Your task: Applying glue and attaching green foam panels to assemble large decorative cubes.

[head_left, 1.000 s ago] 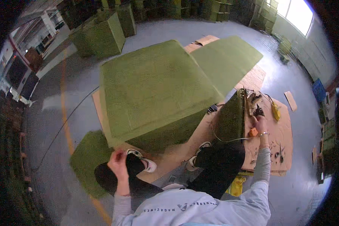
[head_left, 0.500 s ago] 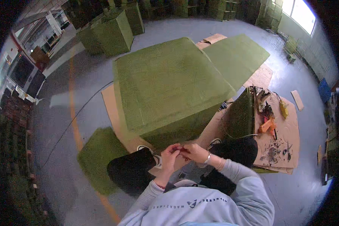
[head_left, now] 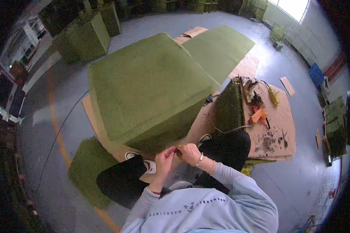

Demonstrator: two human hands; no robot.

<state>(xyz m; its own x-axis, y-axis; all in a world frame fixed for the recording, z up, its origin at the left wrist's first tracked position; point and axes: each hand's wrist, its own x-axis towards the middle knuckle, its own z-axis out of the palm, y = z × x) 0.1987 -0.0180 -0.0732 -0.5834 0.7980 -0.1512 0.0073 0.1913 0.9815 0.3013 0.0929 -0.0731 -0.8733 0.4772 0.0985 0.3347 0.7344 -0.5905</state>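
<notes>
My left hand point(head_left: 165, 158) and my right hand point(head_left: 189, 153) meet in front of my lap, fingers bent and pinched together. Something small and dark sits between the fingertips, too small to make out. Just beyond my hands stands a large green box-like block point(head_left: 151, 85) with a flat top, resting on a cardboard sheet point(head_left: 92, 116). At the right, an orange glue gun point(head_left: 258, 115) lies on a cardboard-topped green box point(head_left: 284, 128), beside scissors point(head_left: 285, 139) and a heap of dark bits point(head_left: 267, 143).
A flat green panel point(head_left: 225, 50) lies behind the block. By my left leg is a green mat-like piece point(head_left: 90, 167). A dark cable point(head_left: 64, 124) runs over the floor at left. A yellow tool point(head_left: 273, 96) with a cord rests on the right box. Tall green boxes point(head_left: 85, 37) stand far left.
The whole view has swung to the right, so everything sits further left and a little higher. My hands stay close together, with the fingers slightly shifted.
</notes>
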